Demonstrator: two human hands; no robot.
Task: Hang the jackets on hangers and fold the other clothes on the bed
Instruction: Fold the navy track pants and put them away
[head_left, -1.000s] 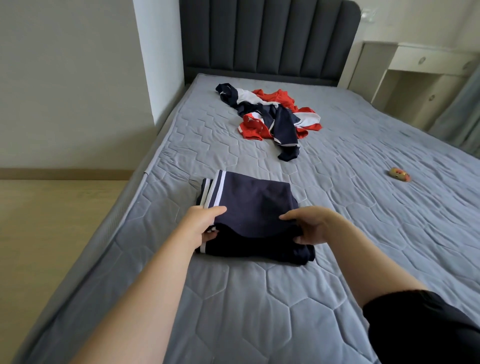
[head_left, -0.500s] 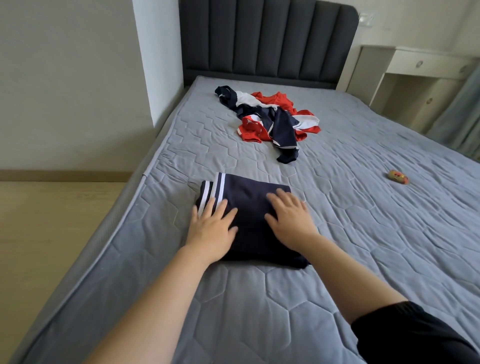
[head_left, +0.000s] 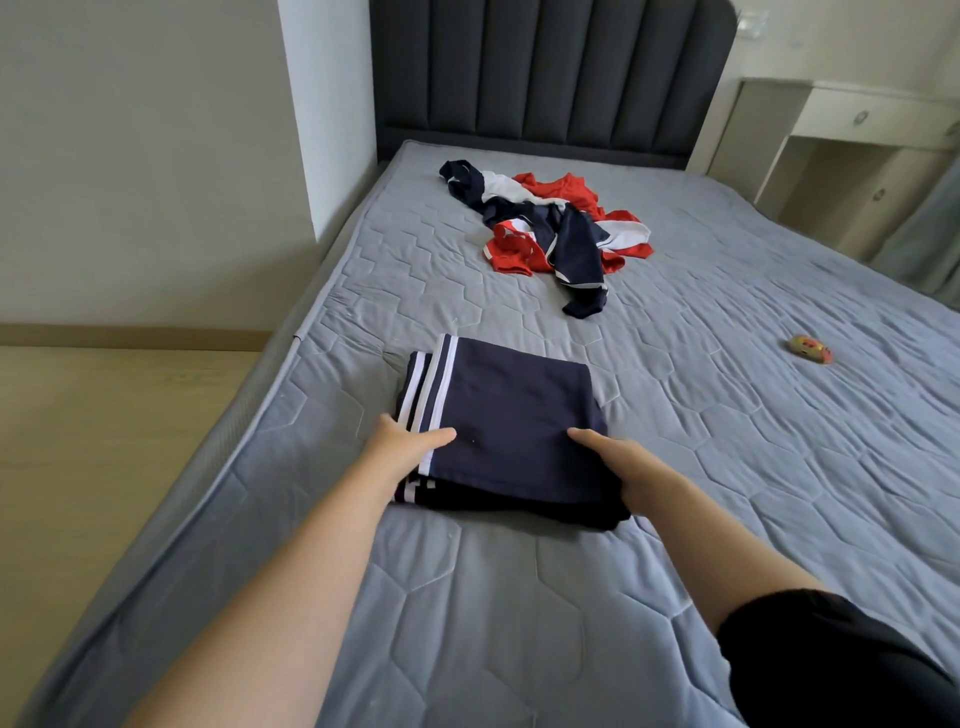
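Folded navy garment (head_left: 511, 415) — white-striped edge, neat rectangle; left grip (head_left: 408, 449), right grip (head_left: 621, 470) each pinching near corner.

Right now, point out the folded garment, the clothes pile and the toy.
folded garment (head_left: 519, 410): head view, top navy panel.
clothes pile (head_left: 574, 247): head view, navy piece at its middle.
toy (head_left: 810, 349): head view, its middle.

Soft daylight from right, sharp focus, wide-angle edge bending.

Small orange object (head_left: 810, 349), pale desk (head_left: 857, 119)
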